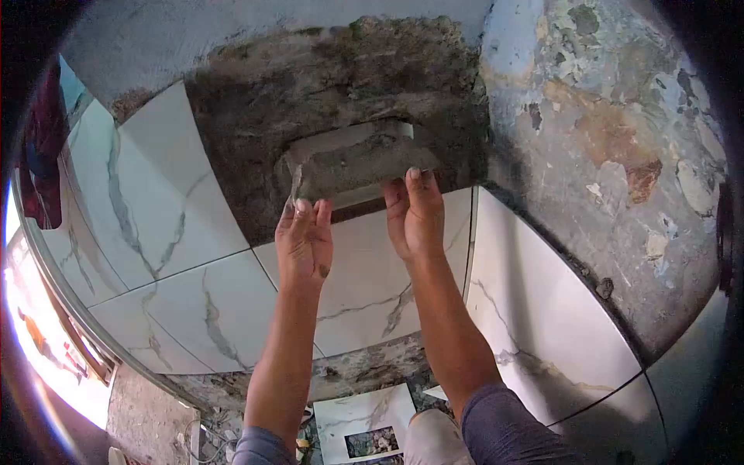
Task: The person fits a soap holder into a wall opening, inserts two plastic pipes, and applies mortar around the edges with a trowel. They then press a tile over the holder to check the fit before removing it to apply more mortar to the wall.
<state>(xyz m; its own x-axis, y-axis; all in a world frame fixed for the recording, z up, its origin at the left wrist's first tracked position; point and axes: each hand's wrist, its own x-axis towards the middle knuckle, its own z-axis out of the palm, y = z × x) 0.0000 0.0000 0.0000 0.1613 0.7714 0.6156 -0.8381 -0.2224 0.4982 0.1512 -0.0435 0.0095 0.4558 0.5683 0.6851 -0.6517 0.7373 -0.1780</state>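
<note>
Both hands hold a tile (353, 141) in front of the bare patch of wall. Grey mortar (356, 167) covers most of the face turned up toward me, leaving a pale strip along the far edge. At its near left corner, my left hand (304, 240) grips the edge between thumb and fingers. My right hand (416, 215) pinches the near edge toward the right, thumb on top. Behind the tile is a dark, rough, damp-looking wall patch (325, 74). Just below, white grey-veined wall tiles (364, 271) form a row.
More marbled tiles (167, 159) cover the wall at left, and others (542, 325) line the right wall. Above those is rough, peeling plaster (597, 155). A tile with a rectangular cutout (337, 422) lies below near my legs. Dark red cloth (43, 155) hangs at far left.
</note>
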